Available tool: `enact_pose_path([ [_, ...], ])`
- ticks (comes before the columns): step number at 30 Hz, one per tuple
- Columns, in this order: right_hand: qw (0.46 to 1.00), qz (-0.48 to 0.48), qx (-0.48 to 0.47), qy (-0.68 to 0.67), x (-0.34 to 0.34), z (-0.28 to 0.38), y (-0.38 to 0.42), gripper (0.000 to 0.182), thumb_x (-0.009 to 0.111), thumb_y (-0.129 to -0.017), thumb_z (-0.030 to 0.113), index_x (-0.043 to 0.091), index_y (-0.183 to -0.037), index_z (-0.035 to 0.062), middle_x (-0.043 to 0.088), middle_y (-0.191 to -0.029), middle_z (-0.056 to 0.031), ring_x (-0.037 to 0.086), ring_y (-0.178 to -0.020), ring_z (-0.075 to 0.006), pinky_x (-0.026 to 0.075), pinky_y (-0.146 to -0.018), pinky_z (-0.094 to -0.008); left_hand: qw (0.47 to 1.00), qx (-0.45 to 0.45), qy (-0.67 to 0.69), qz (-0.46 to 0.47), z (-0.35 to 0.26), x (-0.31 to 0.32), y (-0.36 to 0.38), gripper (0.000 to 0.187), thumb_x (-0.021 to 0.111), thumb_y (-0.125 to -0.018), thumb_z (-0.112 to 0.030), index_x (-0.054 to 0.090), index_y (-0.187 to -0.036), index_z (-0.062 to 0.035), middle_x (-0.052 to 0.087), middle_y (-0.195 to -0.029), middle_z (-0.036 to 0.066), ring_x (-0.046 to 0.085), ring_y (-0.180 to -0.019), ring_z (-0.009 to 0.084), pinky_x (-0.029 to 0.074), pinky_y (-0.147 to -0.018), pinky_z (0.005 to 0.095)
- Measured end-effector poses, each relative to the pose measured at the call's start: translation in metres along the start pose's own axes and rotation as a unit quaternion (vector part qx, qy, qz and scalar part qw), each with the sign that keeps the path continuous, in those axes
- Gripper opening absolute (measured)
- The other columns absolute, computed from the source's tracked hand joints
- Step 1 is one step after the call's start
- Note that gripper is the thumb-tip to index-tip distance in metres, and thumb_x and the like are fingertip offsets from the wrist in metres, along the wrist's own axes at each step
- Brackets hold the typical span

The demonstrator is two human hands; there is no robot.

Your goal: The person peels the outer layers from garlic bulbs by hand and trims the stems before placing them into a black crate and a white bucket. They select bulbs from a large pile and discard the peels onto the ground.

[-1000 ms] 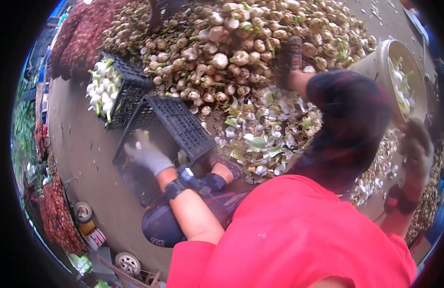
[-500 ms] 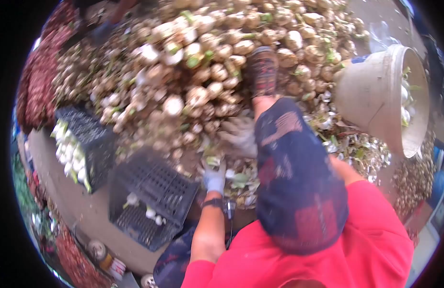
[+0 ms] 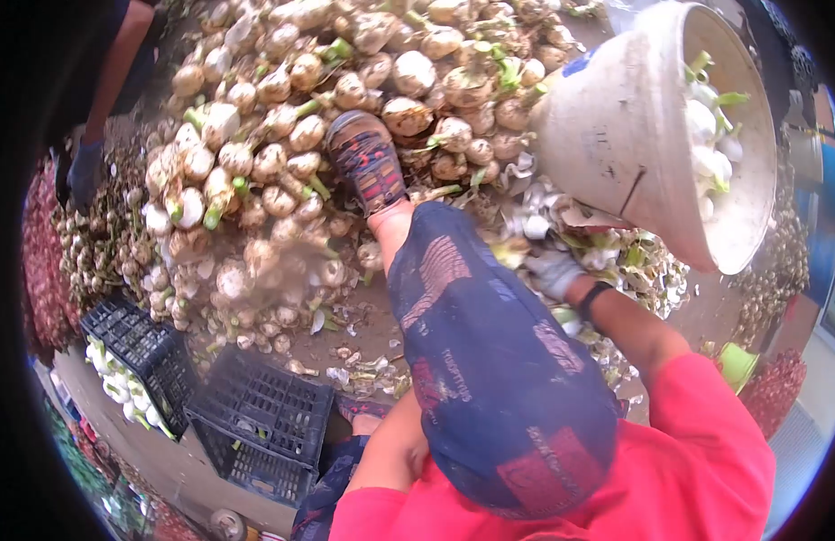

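Note:
My right hand [image 3: 555, 273], in a pale glove with a black band at the wrist, is low beside the right side of my raised leg. Its fingers look closed around or against a blurred yellow-green thing [image 3: 509, 252], perhaps an onion. Loose white skins [image 3: 536, 203] lie around this hand. My left forearm [image 3: 395, 442] passes under my bent knee [image 3: 517, 406], which hides the left hand. Ahead lies a large heap of unpeeled onions [image 3: 282, 162], some with green stem stubs.
A tipped whitish bucket [image 3: 607, 117] at the right holds peeled white onions [image 3: 706, 135]. Black crates [image 3: 260, 406] lie at the lower left; one holds white onions [image 3: 120, 388]. Another person's gloved hand [image 3: 86, 171] is at the far left. My shoe [image 3: 368, 162] stands against the heap.
The view has swung right. My right hand has moved from the left side of my leg to its right side. My left hand, holding a greenish-white onion before, has gone behind the leg.

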State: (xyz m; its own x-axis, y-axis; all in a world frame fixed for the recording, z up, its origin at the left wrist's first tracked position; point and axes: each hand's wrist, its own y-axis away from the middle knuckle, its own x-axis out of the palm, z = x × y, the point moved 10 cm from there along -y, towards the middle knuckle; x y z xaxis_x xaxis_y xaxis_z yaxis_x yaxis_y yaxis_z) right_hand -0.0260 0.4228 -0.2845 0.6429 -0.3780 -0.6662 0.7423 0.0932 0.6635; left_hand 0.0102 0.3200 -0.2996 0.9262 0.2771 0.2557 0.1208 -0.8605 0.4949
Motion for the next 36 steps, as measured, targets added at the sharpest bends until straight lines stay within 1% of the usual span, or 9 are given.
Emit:
enact_pose_path([
  [6,0.959,-0.044,0.264,0.089,0.020,-0.148,0.116,0.041,0.054,-0.079,0.020,0.053,-0.120,0.0112,0.053,-0.120,-0.0192,0.049,-0.112,-0.0387,0.039,-0.095,-0.0456,0.999,0.003,0.035,-0.003,-0.036,-0.014,-0.030,0.052,0.054,-0.087,-0.041,0.048,-0.128,-0.0083,0.044,-0.130,0.021,0.044,-0.118,0.0343,0.034,-0.099,0.0408],
  [15,0.962,0.050,0.267,0.016,-0.060,-0.031,0.115,0.048,0.065,-0.072,0.032,0.061,-0.114,0.0107,0.059,-0.117,-0.0180,0.058,-0.108,-0.0323,0.047,-0.088,-0.0430,0.866,-0.275,-0.388,-0.155,-0.023,-0.140,0.156,0.039,0.051,-0.089,-0.038,0.064,-0.107,-0.0063,0.064,-0.103,0.012,0.060,-0.093,0.0250,0.046,-0.081,0.0339],
  [20,0.977,-0.045,0.151,-0.140,-0.070,0.009,0.130,0.035,0.052,-0.076,0.021,0.066,-0.104,0.0051,0.062,-0.107,-0.0218,0.058,-0.102,-0.0369,0.044,-0.092,-0.0416,0.849,-0.153,-0.069,-0.501,-0.029,-0.169,0.299,0.036,0.058,-0.088,-0.037,0.064,-0.099,-0.0029,0.066,-0.090,0.008,0.061,-0.076,0.0203,0.050,-0.068,0.0325],
  [21,0.966,-0.129,0.143,-0.169,-0.091,0.008,0.129,0.035,0.052,-0.076,0.019,0.066,-0.104,0.0049,0.062,-0.107,-0.0215,0.058,-0.104,-0.0365,0.044,-0.093,-0.0410,0.812,-0.035,-0.204,-0.545,-0.044,-0.194,0.322,0.036,0.059,-0.087,-0.038,0.063,-0.099,-0.0039,0.063,-0.086,0.006,0.059,-0.073,0.0182,0.049,-0.065,0.0312],
  [23,0.840,-0.287,0.033,-0.459,-0.152,0.019,0.129,0.027,0.049,-0.078,0.010,0.066,-0.097,0.0019,0.064,-0.074,-0.0091,0.059,-0.063,-0.0195,0.048,-0.060,-0.0308,0.773,0.046,-0.093,-0.626,-0.067,-0.212,0.375,0.033,0.058,-0.088,-0.037,0.060,-0.100,-0.0071,0.057,-0.081,0.001,0.055,-0.069,0.0139,0.046,-0.060,0.0286],
  [24,0.732,-0.280,0.007,-0.621,-0.170,0.029,0.125,0.026,0.047,-0.083,0.010,0.064,-0.101,0.0016,0.056,-0.065,-0.0020,0.046,-0.052,-0.0109,0.041,-0.051,-0.0252,0.750,0.013,0.156,-0.643,-0.083,-0.213,0.393,0.030,0.058,-0.088,-0.036,0.059,-0.101,-0.0091,0.054,-0.079,-0.001,0.053,-0.067,0.0115,0.044,-0.057,0.0272],
  [26,0.657,-0.293,-0.106,-0.686,-0.234,0.074,0.116,0.032,0.042,-0.089,0.012,0.056,-0.115,-0.0007,0.065,-0.085,-0.0048,0.050,-0.060,-0.0065,0.043,-0.057,-0.0198,0.704,0.055,0.204,-0.678,-0.117,-0.244,0.425,0.026,0.057,-0.089,-0.034,0.057,-0.102,-0.0116,0.052,-0.079,-0.003,0.051,-0.066,0.0094,0.041,-0.055,0.0253],
  [34,0.858,-0.177,-0.256,-0.408,-0.394,0.245,-0.038,0.046,0.051,-0.092,0.023,0.045,-0.131,-0.0014,0.056,-0.123,-0.0087,0.055,-0.102,-0.0147,0.048,-0.075,-0.0274,0.716,0.140,0.131,-0.672,-0.148,-0.452,0.441,0.046,0.054,-0.087,-0.051,0.057,-0.114,-0.0131,0.047,-0.086,-0.005,0.041,-0.074,0.0077,0.038,-0.069,0.0277],
  [36,0.826,-0.144,-0.285,-0.464,-0.418,0.258,-0.100,0.047,0.053,-0.091,0.028,0.048,-0.129,-0.0001,0.056,-0.124,-0.0107,0.055,-0.107,-0.0166,0.048,-0.081,-0.0279,0.787,0.005,0.130,-0.603,-0.139,-0.504,0.409,0.056,0.052,-0.087,-0.050,0.051,-0.127,-0.0114,0.052,-0.124,0.007,0.048,-0.112,0.0168,0.036,-0.095,0.0321],
])
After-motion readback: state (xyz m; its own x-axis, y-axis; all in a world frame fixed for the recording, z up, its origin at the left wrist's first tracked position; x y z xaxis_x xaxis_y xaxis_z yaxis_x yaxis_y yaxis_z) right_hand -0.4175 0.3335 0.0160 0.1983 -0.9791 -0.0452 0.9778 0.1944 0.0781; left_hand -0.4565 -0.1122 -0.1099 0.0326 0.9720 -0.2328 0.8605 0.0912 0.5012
